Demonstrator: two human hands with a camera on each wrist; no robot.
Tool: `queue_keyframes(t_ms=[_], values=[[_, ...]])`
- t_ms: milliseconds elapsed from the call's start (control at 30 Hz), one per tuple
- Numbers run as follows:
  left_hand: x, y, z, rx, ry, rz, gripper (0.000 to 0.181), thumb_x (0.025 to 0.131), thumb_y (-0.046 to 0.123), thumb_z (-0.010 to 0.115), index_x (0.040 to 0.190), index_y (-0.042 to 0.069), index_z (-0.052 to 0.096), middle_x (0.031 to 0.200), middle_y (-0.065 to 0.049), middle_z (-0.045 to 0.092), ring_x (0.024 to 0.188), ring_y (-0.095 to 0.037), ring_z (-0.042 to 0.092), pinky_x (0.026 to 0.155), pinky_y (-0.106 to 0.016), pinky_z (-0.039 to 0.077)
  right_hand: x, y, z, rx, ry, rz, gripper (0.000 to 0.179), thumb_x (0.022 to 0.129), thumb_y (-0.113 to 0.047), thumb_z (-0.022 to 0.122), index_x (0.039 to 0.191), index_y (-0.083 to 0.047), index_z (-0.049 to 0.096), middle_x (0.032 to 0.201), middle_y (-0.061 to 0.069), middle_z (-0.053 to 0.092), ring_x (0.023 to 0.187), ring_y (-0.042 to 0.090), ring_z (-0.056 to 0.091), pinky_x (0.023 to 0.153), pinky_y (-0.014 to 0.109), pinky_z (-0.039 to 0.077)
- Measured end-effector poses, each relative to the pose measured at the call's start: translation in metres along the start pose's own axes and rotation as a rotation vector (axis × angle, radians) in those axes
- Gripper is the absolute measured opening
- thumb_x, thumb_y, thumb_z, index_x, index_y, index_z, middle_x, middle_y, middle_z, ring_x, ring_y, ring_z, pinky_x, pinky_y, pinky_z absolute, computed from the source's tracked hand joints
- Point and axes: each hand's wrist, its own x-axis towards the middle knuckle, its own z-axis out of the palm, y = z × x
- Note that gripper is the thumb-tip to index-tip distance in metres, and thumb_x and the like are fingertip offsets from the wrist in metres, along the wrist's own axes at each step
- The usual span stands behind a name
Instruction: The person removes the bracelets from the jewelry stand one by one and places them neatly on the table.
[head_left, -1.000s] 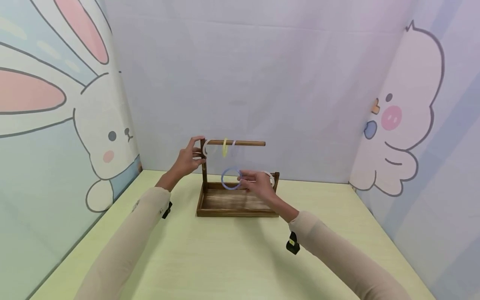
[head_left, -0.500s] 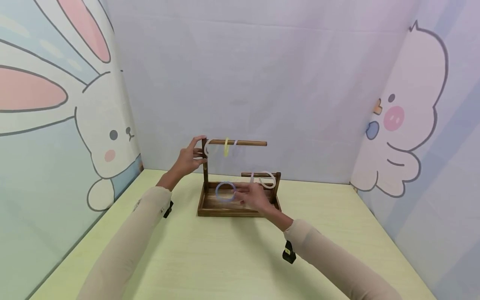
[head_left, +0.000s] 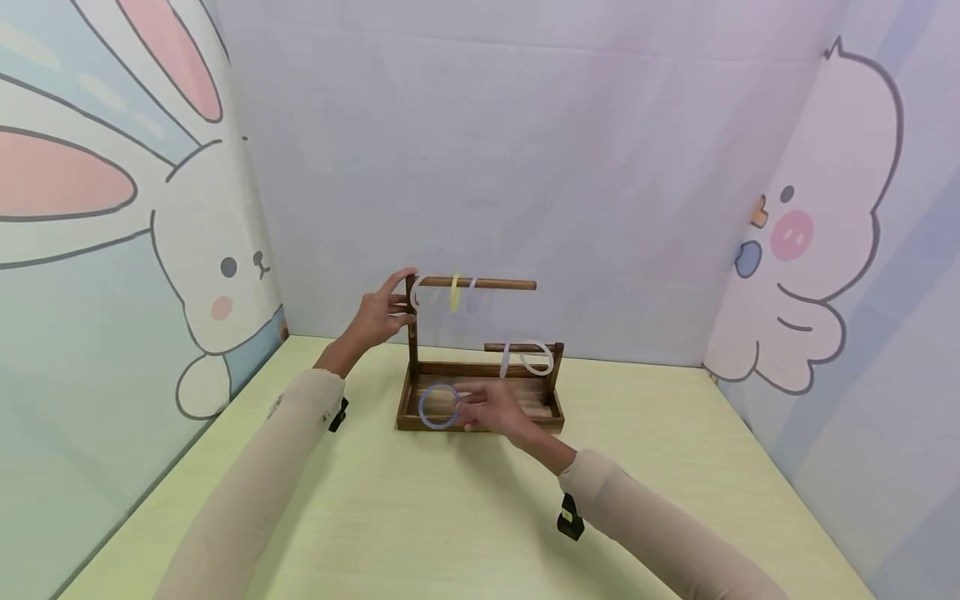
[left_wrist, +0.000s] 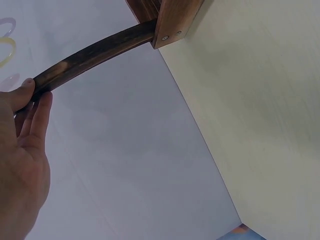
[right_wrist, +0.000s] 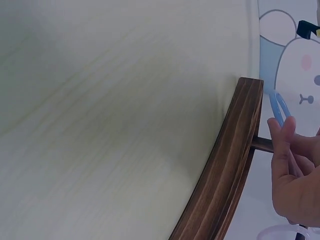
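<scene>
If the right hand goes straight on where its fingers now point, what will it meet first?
Beyond the blue ring that the right hand pinches, the tray's left wall looks first in line in the head view. Depth is unclear, so it may pass over or in front instead.

Near the tabletop's (head_left: pixel 645 408) far edge, the wooden stand (head_left: pixel 542 425) and its hanging rings (head_left: pixel 454 295) block passage; room lies between stand and right edge.
</scene>
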Motion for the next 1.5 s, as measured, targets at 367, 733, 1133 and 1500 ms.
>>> queue_keyframes(t_ms=[367, 733, 1133, 1500], values=[[0.000, -0.002, -0.001, 0.010, 0.010, 0.009, 0.089, 0.089, -0.009, 0.077, 0.158, 0.031, 0.037, 0.122, -0.026, 0.072, 0.108, -0.040, 0.073, 0.089, -0.052, 0.062, -0.001, 0.008, 0.021, 0.003, -0.097, -0.034, 0.037, 0.098, 0.007, 0.066, 0.135, 0.012, 0.063, 0.110, 0.036, 0.070, 0.087, 0.040, 0.077, 0.068, 0.040, 0.066], [0.000, -0.001, -0.001, -0.012, 0.004, -0.002, 0.089, 0.089, -0.009, 0.076, 0.158, 0.032, 0.037, 0.122, -0.027, 0.071, 0.109, -0.039, 0.073, 0.088, -0.053, 0.062, -0.006, 0.022, 0.038, 0.022, -0.120, -0.011, 0.034, 0.098, 0.008, 0.066, 0.131, 0.013, 0.065, 0.110, 0.034, 0.071, 0.086, 0.040, 0.077, 0.064, 0.030, 0.065], [0.001, 0.002, -0.002, -0.015, 0.008, 0.019, 0.089, 0.089, -0.009, 0.077, 0.158, 0.031, 0.037, 0.120, -0.027, 0.072, 0.108, -0.039, 0.073, 0.089, -0.053, 0.062, -0.010, 0.027, 0.047, 0.040, -0.102, 0.000, 0.034, 0.098, 0.005, 0.068, 0.131, 0.013, 0.065, 0.108, 0.031, 0.073, 0.085, 0.042, 0.077, 0.067, 0.039, 0.066], [0.002, -0.001, 0.000, -0.018, 0.003, 0.009, 0.090, 0.089, -0.009, 0.077, 0.158, 0.032, 0.037, 0.120, -0.026, 0.072, 0.108, -0.038, 0.073, 0.088, -0.052, 0.062, -0.009, 0.035, 0.051, 0.027, -0.023, -0.017, 0.029, 0.096, 0.005, 0.070, 0.124, 0.015, 0.068, 0.094, 0.023, 0.077, 0.073, 0.028, 0.078, 0.061, 0.031, 0.064]])
